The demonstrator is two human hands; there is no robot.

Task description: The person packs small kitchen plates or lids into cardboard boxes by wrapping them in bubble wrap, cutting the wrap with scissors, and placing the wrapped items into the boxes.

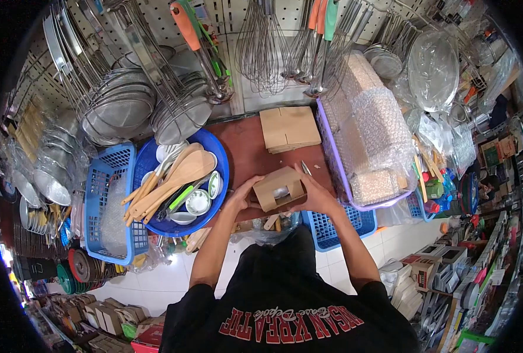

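A small brown cardboard box with a cut-out opening sits between my two hands at the front edge of the red-brown table. Something pale shows inside the opening. My left hand holds the box's left side, and my right hand grips its right side. Behind the box lies a stack of flat folded brown cardboard. A small pointed metal object rests on the table just beyond my right hand.
To the left, a blue round basin holds wooden spatulas and small bowls beside a blue basket. A purple basket with bubble-wrapped items stands right. Strainers and whisks hang above. A lower blue basket is near my right forearm.
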